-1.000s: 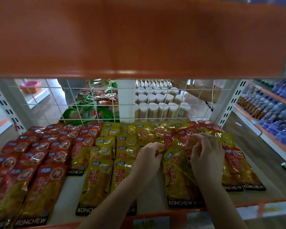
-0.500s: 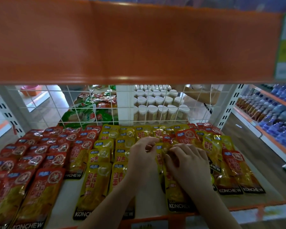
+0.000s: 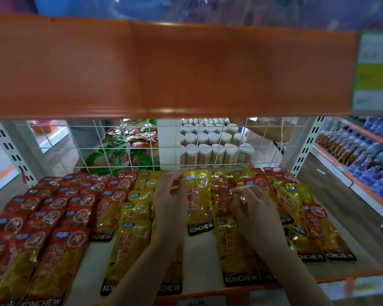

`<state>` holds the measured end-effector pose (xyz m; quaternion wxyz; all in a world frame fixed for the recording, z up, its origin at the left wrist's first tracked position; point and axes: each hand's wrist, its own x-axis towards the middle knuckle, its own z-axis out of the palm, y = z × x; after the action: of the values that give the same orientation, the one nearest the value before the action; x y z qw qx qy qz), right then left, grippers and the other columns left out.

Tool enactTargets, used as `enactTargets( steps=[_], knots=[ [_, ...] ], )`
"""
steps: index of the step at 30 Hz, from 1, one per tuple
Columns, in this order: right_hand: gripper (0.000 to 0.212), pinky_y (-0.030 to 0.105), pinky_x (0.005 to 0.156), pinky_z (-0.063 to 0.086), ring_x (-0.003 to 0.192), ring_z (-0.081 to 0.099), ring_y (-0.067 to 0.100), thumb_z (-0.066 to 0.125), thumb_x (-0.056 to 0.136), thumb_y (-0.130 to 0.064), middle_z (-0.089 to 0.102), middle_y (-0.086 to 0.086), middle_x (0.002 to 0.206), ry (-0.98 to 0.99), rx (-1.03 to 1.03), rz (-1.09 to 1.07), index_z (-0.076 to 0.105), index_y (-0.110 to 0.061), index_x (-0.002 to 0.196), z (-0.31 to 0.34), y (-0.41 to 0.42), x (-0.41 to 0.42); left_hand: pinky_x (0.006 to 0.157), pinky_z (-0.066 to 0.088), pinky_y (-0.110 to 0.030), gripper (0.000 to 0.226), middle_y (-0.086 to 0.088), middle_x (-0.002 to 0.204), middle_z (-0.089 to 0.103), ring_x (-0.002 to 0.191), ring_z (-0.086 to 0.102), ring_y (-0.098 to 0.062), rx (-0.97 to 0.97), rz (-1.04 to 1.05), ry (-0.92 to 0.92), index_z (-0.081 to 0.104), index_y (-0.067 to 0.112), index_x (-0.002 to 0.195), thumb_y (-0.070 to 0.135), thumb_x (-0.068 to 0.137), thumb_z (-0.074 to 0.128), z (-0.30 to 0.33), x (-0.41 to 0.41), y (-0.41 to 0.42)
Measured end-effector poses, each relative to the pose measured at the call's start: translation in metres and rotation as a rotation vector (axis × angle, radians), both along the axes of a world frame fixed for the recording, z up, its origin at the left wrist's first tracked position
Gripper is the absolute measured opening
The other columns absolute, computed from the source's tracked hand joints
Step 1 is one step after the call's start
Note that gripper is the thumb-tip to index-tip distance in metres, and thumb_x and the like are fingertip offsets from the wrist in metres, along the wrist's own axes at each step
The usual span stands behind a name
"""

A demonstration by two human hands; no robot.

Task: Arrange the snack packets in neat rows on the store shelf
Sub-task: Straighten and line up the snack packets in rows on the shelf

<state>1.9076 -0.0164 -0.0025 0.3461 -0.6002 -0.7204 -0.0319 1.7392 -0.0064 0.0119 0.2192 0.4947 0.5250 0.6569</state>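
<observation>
Red and yellow KONCHEW snack packets lie flat in overlapping rows on the white shelf (image 3: 199,257). The red packets (image 3: 60,208) fill the left part, yellow packets (image 3: 131,241) the middle, and a mixed red and yellow heap (image 3: 296,208) sits at the right. My left hand (image 3: 170,202) pinches the upper left edge of a yellow packet (image 3: 199,199) in the middle. My right hand (image 3: 252,208) pinches a red packet (image 3: 224,197) lying just right of that yellow one.
An orange shelf front (image 3: 164,67) hangs low overhead. A white wire grid (image 3: 142,146) closes the back, with white-capped jars (image 3: 215,151) and green packets (image 3: 119,155) behind it. Bottles (image 3: 367,151) line a shelf at the right.
Both hands have moved farther back on the shelf. The left hand now holds a yellow packet by its top edge, and the right hand has shifted onto a red packet beside it.
</observation>
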Motion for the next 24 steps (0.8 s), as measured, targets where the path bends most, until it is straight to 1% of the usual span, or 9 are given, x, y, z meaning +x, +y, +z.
enactTargets(
  steps=[3, 6, 8, 10, 12, 14, 18, 20, 24],
  knots=[
    [0.028, 0.009, 0.074, 0.042, 0.093, 0.056, -0.002, 0.055, 0.093, -0.024, 0.054, -0.013, 0.110, 0.245, -0.170, 0.186, 0.055, -0.023, 0.120, 0.014, 0.004, -0.013, 0.062, 0.044, -0.010, 0.024, 0.009, 0.089, 0.064, 0.073, 0.057, 0.001, -0.034, 0.020, -0.163, 0.065, 0.031, 0.093, 0.008, 0.091, 0.057, 0.008, -0.009, 0.006],
    [0.046, 0.009, 0.071, 0.048, 0.093, 0.055, -0.007, 0.058, 0.091, -0.029, 0.049, -0.018, 0.112, 0.451, -0.381, 0.297, 0.038, -0.030, 0.132, 0.021, 0.012, -0.032, 0.047, 0.035, -0.010, 0.020, 0.005, 0.072, 0.062, 0.051, 0.044, 0.000, -0.063, 0.009, -0.218, 0.068, 0.019, 0.101, 0.007, 0.091, 0.056, 0.011, -0.014, 0.013],
    [0.050, 0.020, 0.075, 0.054, 0.095, 0.061, 0.002, 0.061, 0.090, -0.023, 0.054, -0.010, 0.115, 0.627, -0.463, 0.340, 0.038, -0.031, 0.133, 0.023, 0.018, -0.042, 0.054, 0.042, -0.009, 0.021, 0.007, 0.081, 0.065, 0.061, 0.053, 0.001, -0.109, -0.020, -0.159, 0.067, 0.015, 0.108, 0.009, 0.093, 0.054, 0.013, -0.016, 0.020],
    [0.041, 0.026, 0.075, 0.057, 0.092, 0.065, 0.007, 0.061, 0.090, -0.015, 0.060, -0.001, 0.112, 0.777, -0.458, 0.351, 0.047, -0.030, 0.126, 0.023, 0.024, -0.048, 0.066, 0.048, -0.010, 0.024, 0.007, 0.092, 0.064, 0.079, 0.060, -0.002, -0.160, -0.061, -0.048, 0.063, 0.011, 0.115, 0.013, 0.095, 0.051, 0.014, -0.019, 0.025],
    [0.027, 0.024, 0.077, 0.055, 0.090, 0.064, 0.009, 0.059, 0.091, -0.012, 0.063, -0.002, 0.106, 0.733, -0.343, 0.278, 0.057, -0.026, 0.114, 0.017, 0.031, -0.049, 0.069, 0.046, -0.006, 0.025, 0.003, 0.097, 0.064, 0.084, 0.058, -0.002, -0.188, -0.087, 0.095, 0.061, 0.009, 0.117, 0.014, 0.096, 0.049, 0.013, -0.024, 0.028],
    [0.019, 0.011, 0.078, 0.047, 0.089, 0.059, 0.004, 0.057, 0.091, -0.010, 0.061, -0.003, 0.103, 0.587, -0.222, 0.173, 0.065, -0.022, 0.104, 0.010, 0.034, -0.047, 0.070, 0.042, -0.003, 0.024, -0.001, 0.104, 0.064, 0.085, 0.056, -0.001, -0.202, -0.096, 0.285, 0.062, 0.010, 0.114, 0.010, 0.095, 0.048, 0.008, -0.030, 0.028],
    [0.022, -0.001, 0.076, 0.034, 0.082, 0.049, -0.002, 0.053, 0.093, -0.007, 0.055, 0.000, 0.099, 0.352, -0.124, 0.103, 0.068, -0.008, 0.110, -0.001, 0.036, -0.047, 0.078, 0.040, -0.011, 0.026, 0.000, 0.111, 0.065, 0.098, 0.057, -0.009, -0.229, -0.076, 0.565, 0.063, 0.014, 0.115, 0.010, 0.094, 0.048, -0.010, -0.035, 0.025],
    [0.025, 0.003, 0.078, 0.034, 0.088, 0.053, 0.009, 0.053, 0.094, -0.009, 0.054, 0.001, 0.100, 0.267, -0.119, 0.114, 0.066, -0.006, 0.115, -0.005, 0.036, -0.049, 0.080, 0.038, -0.013, 0.027, 0.002, 0.114, 0.063, 0.102, 0.057, -0.010, -0.219, -0.047, 0.650, 0.062, 0.016, 0.116, 0.012, 0.094, 0.047, -0.015, -0.034, 0.023],
    [0.032, 0.022, 0.082, 0.042, 0.098, 0.057, 0.022, 0.050, 0.095, -0.014, 0.054, 0.009, 0.112, 0.144, -0.203, 0.147, 0.058, -0.005, 0.125, -0.012, 0.035, -0.052, 0.087, 0.042, -0.023, 0.027, 0.004, 0.114, 0.062, 0.108, 0.055, -0.013, -0.189, -0.067, 0.801, 0.061, 0.016, 0.117, 0.015, 0.094, 0.046, -0.022, -0.032, 0.019]
  ],
)
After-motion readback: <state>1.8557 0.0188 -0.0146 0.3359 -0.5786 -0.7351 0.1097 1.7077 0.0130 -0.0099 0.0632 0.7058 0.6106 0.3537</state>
